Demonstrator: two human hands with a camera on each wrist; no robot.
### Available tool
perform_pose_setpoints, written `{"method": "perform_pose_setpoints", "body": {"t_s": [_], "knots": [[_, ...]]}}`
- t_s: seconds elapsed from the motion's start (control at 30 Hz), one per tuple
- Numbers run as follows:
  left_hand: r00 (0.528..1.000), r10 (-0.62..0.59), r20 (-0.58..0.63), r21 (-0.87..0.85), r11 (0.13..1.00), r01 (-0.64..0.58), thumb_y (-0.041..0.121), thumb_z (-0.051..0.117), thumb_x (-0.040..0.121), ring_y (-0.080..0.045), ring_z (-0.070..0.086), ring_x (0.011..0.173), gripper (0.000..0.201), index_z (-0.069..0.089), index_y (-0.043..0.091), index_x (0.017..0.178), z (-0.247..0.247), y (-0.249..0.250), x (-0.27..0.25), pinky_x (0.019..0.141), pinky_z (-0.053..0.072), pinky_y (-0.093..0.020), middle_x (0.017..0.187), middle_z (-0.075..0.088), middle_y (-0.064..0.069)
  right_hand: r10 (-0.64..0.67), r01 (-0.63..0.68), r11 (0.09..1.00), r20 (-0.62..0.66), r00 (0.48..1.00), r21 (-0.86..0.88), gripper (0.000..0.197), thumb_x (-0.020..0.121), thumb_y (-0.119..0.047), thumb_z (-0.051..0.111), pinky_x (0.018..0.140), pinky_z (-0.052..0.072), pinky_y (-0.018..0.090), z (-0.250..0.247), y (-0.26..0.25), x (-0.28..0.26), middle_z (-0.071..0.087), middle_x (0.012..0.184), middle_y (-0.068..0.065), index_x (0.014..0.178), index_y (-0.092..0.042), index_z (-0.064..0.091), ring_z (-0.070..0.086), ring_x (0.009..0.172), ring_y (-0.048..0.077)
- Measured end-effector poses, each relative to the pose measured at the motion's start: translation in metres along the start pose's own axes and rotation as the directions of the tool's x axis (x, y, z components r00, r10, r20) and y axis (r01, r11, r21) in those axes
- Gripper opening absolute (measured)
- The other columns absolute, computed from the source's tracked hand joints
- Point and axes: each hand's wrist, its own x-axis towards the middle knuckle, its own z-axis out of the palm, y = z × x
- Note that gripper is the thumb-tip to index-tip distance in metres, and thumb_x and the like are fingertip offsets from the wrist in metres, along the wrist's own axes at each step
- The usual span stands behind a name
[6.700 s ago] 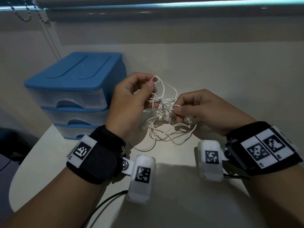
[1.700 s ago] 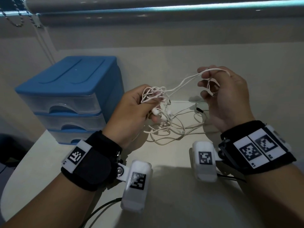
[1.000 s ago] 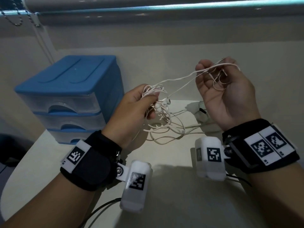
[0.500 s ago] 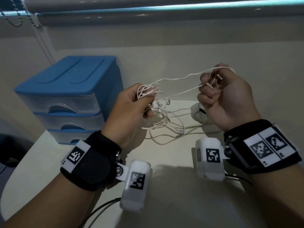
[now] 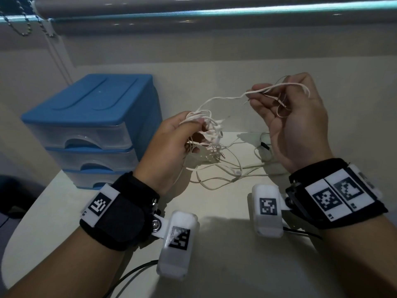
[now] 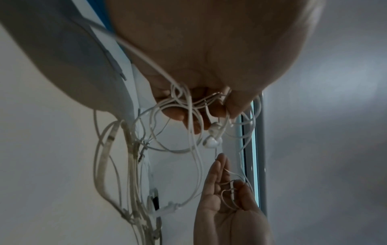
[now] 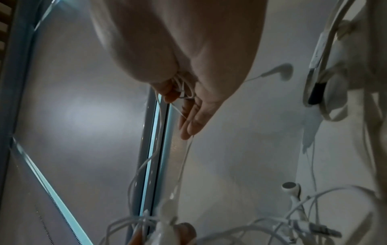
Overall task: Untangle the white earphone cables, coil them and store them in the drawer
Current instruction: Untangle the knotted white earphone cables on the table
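Right of the blue drawer unit (image 5: 92,125), the left hand (image 5: 171,145) grips the tangled white earphone cables (image 5: 214,160) above the worktop (image 5: 225,265), while the right hand (image 5: 294,123) pinches pulled-out strands.

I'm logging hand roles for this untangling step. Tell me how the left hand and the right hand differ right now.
The left hand is curled tight round the knotted bunch of the earphone cables, while the right hand holds only a few pulled-out strands looped over half-open fingers. The left hand sits lower, near the blue drawer unit; the right hand is raised and farther from it. Both grip the same white tangle above the table.
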Motion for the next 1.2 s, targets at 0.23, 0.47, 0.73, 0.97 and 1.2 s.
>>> {"method": "perform_pose_setpoints", "body": {"t_s": [0.23,0.47,0.73,0.97,1.2], "knots": [[0.999,-0.024,-0.040,-0.039,0.999,0.022,0.010,0.051,0.102,-0.021,0.064,0.076,0.023,0.070,0.009,0.089,0.002,0.002,0.000,0.066,0.048,-0.029,0.086,0.069,-0.008,-0.019,0.033,0.981,0.075,0.997,-0.189,0.027,0.103,-0.007,0.039,0.058,0.043,0.030,-0.003,-0.001,-0.002,0.066,0.078,0.011,0.080,-0.017,0.050,0.065,0.071,0.027],[0.997,0.000,-0.077,-0.021,1.000,-0.001,0.011,0.052,0.104,-0.017,0.063,0.068,0.017,0.065,0.003,0.097,-0.001,0.002,0.002,0.062,0.052,-0.028,0.087,0.071,-0.011,0.139,-0.104,0.900,0.052,0.989,-0.423,0.031,0.090,-0.009,0.044,0.044,0.012,0.032,-0.010,-0.003,-0.004,0.062,0.057,0.015,0.059,-0.008,0.044,0.029,0.035,0.019],[0.993,0.092,-0.079,0.161,0.984,-0.079,0.010,0.061,0.100,-0.012,0.059,0.067,0.013,0.068,-0.001,0.103,-0.005,-0.002,0.002,0.062,0.049,-0.023,0.085,0.070,-0.009,0.268,-0.064,0.731,0.201,0.942,-0.679,0.031,0.085,-0.012,0.050,0.046,0.021,0.024,-0.012,0.001,-0.008,0.074,0.081,0.014,0.072,0.012,0.063,0.041,0.038,0.023],[0.991,0.126,-0.034,0.250,0.962,-0.113,0.001,0.067,0.094,-0.012,0.060,0.070,0.013,0.074,0.005,0.104,-0.006,0.000,0.001,0.063,0.050,-0.019,0.097,0.071,-0.021,0.175,-0.010,0.626,0.128,0.976,-0.780,0.066,0.084,-0.068,0.048,0.063,0.041,0.037,-0.013,0.007,-0.003,0.067,0.092,0.029,0.066,-0.008,0.069,0.050,0.064,0.025],[0.988,0.155,-0.027,0.265,0.954,-0.143,0.001,0.071,0.091,-0.006,0.061,0.071,0.012,0.075,0.007,0.101,-0.005,-0.001,0.001,0.062,0.050,-0.015,0.088,0.073,-0.010,-0.015,0.214,0.790,0.332,0.943,-0.574,0.030,0.091,-0.036,0.061,0.067,0.040,0.024,-0.004,0.008,-0.008,0.069,0.087,0.019,0.077,-0.009,0.061,0.052,0.070,0.009]]}}
